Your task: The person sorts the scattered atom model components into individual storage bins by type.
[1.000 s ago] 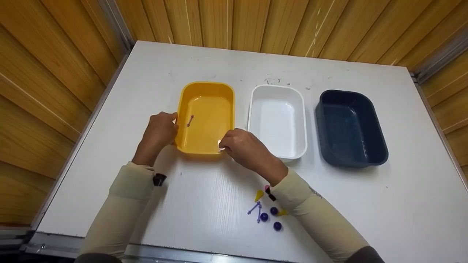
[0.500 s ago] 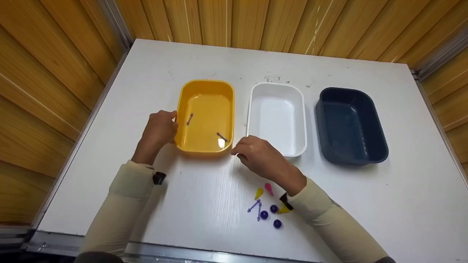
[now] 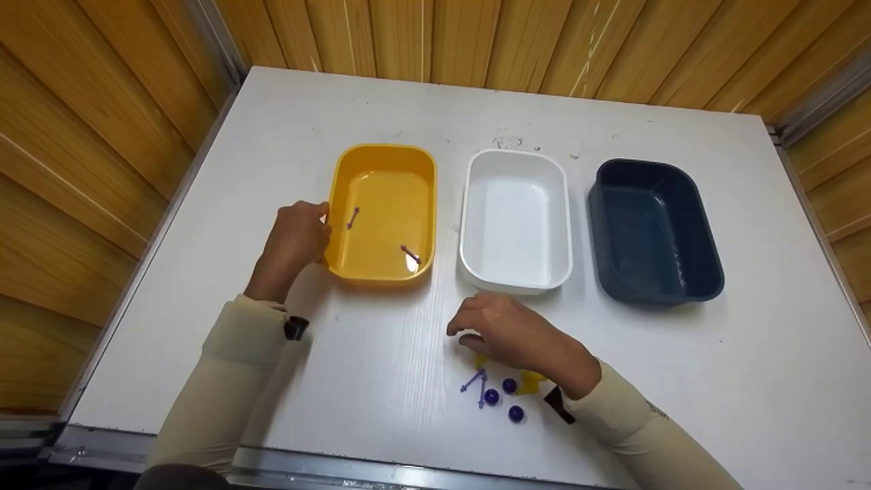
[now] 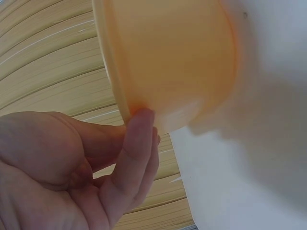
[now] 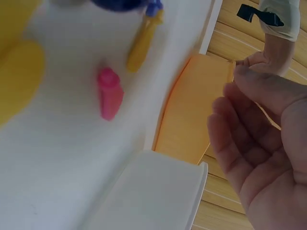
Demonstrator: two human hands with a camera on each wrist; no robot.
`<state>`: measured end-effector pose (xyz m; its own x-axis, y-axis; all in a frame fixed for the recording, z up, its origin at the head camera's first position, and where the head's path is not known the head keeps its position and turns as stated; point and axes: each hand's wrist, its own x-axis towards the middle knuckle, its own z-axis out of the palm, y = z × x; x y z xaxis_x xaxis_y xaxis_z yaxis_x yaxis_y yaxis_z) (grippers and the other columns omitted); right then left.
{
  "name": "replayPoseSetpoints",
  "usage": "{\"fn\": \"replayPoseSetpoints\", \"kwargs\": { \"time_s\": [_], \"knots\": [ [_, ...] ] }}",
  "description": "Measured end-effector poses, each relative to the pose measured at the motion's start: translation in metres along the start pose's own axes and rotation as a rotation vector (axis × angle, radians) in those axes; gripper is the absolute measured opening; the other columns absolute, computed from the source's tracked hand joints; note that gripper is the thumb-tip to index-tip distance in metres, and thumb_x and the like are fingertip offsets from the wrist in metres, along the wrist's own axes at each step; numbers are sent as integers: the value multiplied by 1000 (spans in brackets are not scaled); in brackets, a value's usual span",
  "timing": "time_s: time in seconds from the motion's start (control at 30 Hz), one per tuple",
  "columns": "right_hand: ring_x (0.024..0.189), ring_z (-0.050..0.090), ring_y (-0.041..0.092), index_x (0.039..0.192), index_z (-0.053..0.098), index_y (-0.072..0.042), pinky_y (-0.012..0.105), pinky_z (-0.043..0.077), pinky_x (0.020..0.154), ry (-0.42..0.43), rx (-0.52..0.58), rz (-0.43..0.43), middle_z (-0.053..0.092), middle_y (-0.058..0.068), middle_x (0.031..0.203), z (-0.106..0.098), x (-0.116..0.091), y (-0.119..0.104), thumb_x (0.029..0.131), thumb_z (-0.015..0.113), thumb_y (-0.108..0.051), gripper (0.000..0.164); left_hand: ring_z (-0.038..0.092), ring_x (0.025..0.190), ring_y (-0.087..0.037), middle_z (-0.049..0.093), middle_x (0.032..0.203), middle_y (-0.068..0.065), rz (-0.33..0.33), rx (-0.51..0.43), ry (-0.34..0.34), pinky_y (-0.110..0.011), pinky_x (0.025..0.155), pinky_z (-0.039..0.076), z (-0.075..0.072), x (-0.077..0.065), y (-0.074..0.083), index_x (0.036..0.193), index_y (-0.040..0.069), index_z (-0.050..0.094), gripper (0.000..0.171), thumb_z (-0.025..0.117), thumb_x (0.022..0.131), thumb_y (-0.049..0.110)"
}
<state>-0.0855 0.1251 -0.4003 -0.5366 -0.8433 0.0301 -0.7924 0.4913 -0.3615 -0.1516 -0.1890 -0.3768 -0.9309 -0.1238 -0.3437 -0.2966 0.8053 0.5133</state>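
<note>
Right hand (image 3: 514, 333), fingers loosely bent and empty, near purple rods (image 3: 472, 381)

The rods lie on the tabletop (image 3: 381, 381), lower centre, just below the right hand, well apart from the left hand (image 3: 294, 235) pinching the yellow bin (image 3: 384, 204). One runs up-frame, one slants upper-right. Purple balls (image 3: 491, 397) sit just right of them; the right hand partly hides yellow pieces (image 3: 528, 388)

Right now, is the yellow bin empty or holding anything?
Not empty: in the head view, two purple sticks lie apart on the floor of the yellow bin.
</note>
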Motion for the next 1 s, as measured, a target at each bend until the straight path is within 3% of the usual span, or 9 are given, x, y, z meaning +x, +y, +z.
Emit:
{"fn": "replayPoseSetpoints", "kwargs": {
  "time_s": [0.1, 0.37, 0.53, 0.77, 1.0],
  "knots": [
    [81, 62, 9, 93, 76, -16, 22, 53, 73, -47, -8, -34, 71, -5, 87, 3, -6, -1, 81, 73, -10, 13, 64, 78, -23, 60, 124, -15, 8, 21, 7, -25, 60, 55, 0, 1, 0, 142, 10, 47, 44, 51, 98, 12],
    [76, 59, 6, 84, 76, -17, 20, 51, 69, -148, -6, -24, 70, -6, 82, 15, -14, 0, 79, 75, -9, 10, 63, 79, -22, 61, 121, -14, -10, -29, -1, -23, 59, 54, 1, 2, -1, 142, 11, 47, 44, 51, 98, 11],
    [76, 59, 7, 82, 76, -18, 20, 51, 69, -168, -17, -18, 70, -7, 81, 22, -18, -1, 78, 77, -12, 7, 62, 78, -23, 62, 107, -14, -15, -40, -3, -24, 60, 54, 1, 2, 1, 135, 9, 54, 38, 50, 98, 10],
    [76, 57, 7, 80, 77, -19, 20, 50, 69, -198, -37, -7, 69, -8, 79, 29, -18, -1, 78, 76, -13, 6, 61, 78, -23, 61, 105, -14, -33, -33, -13, -23, 60, 54, 1, 1, 2, 136, 9, 53, 38, 50, 98, 12],
    [76, 56, 7, 81, 77, -20, 19, 48, 69, -199, -47, -27, 69, -8, 78, 34, -17, 0, 79, 73, -10, 11, 64, 81, -23, 60, 122, -15, -22, 5, -11, -24, 62, 56, 0, 2, 1, 142, 11, 46, 45, 51, 98, 12]
  ]
}}
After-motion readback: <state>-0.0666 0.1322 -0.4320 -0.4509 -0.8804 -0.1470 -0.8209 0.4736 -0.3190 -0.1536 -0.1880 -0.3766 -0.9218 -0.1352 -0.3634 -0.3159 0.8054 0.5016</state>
